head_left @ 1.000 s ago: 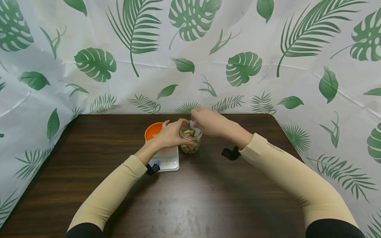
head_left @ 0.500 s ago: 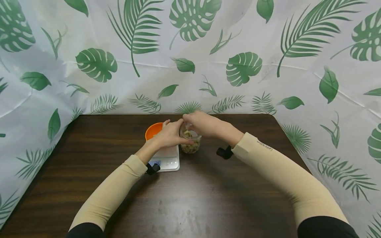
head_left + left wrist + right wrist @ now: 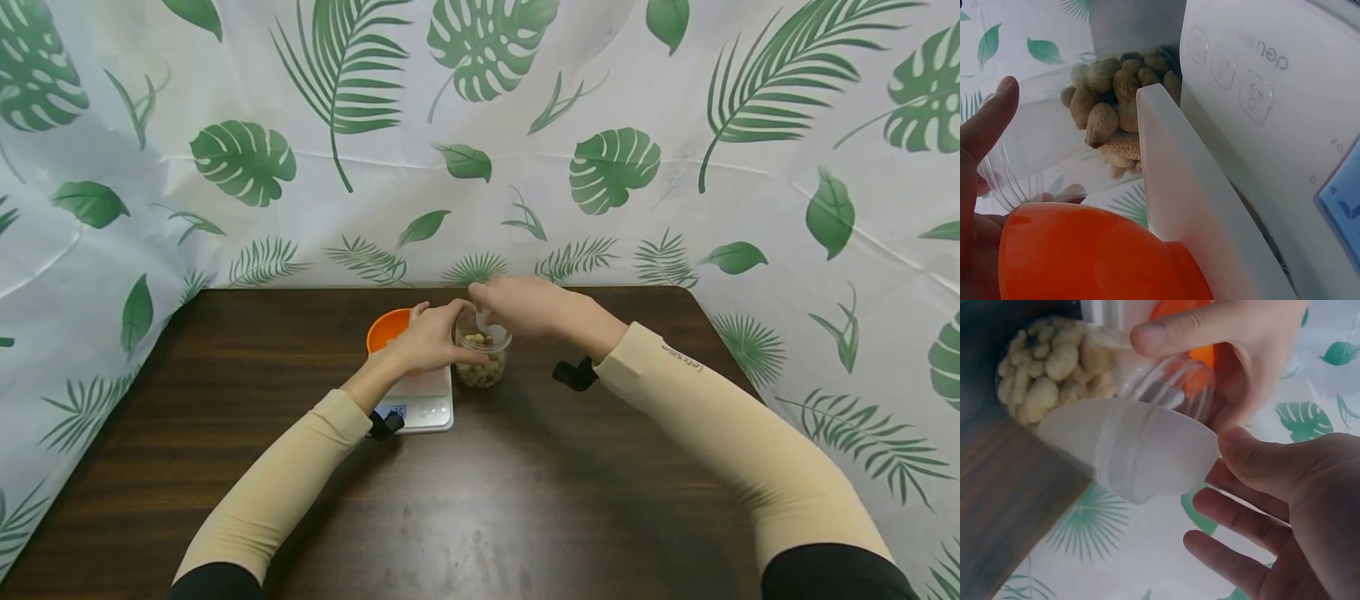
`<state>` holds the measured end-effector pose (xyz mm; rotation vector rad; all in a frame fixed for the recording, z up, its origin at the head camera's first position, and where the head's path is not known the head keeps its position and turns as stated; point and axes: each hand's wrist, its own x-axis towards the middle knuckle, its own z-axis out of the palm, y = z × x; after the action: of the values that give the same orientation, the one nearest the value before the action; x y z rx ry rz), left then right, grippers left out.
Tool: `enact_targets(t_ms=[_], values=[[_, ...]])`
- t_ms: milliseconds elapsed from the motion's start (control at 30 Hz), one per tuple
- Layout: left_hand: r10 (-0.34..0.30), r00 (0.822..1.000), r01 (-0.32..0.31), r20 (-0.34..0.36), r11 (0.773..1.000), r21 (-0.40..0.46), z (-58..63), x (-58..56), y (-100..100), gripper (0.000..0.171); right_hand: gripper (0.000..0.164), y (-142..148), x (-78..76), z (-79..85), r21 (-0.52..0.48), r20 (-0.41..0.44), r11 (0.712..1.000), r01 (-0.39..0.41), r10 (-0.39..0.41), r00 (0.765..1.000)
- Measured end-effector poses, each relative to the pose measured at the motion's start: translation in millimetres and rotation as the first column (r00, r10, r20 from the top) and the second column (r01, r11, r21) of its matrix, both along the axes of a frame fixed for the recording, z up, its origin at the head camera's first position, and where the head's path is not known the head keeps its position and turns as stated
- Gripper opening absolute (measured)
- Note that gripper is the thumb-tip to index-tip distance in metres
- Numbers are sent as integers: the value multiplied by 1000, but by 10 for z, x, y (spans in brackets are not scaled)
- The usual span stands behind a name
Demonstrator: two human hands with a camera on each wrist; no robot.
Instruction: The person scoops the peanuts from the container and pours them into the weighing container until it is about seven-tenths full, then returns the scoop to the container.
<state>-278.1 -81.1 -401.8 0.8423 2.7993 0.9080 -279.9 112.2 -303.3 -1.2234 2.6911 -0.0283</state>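
Note:
A clear jar (image 3: 482, 377) holds unshelled peanuts (image 3: 1125, 84) and stands on the table just right of a white kitchen scale. My left hand (image 3: 427, 343) grips the jar around its rim, thumb on the near side. Over the jar's mouth is my right hand (image 3: 528, 307). Between thumb and forefinger it pinches a translucent white, rounded plastic piece (image 3: 1166, 450), probably a scoop, whose far end reaches down inside the jar towards the peanuts. My other right fingers are spread away from it. Whether any peanut sits on the piece is hidden.
An orange bowl (image 3: 384, 328) rests on the scale (image 3: 429, 414), partly behind my left hand. The scale's display (image 3: 1342, 200) faces the near side. The dark wooden table (image 3: 465, 500) ends at the back against a leaf-patterned sheet (image 3: 525, 125).
My right hand moved left over the jar with the white plastic piece, then slightly back to the right. My left hand has kept its grip on the jar.

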Motion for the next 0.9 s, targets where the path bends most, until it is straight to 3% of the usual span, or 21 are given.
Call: enact_targets(t_ms=[167, 400, 733, 900], values=[[4, 1000, -4, 3, 1000, 1, 14, 10, 7, 86, 16, 5, 20, 82, 27, -25, 1000, 6, -6, 1000], [7, 1000, -7, 5, 1000, 1, 21, 20, 13, 87, 20, -17, 45, 136, 58, 34, 998, 19, -21, 999], [10, 1000, -10, 5, 1000, 9, -4, 29, -3, 87, 18, 58, -55, -207, -76, 94, 996, 42, -35, 995], [6, 1000, -6, -1, 1000, 16, 14, 9, 9, 87, 13, 109, -36, -293, -156, 125, 986, 54, -35, 992]])
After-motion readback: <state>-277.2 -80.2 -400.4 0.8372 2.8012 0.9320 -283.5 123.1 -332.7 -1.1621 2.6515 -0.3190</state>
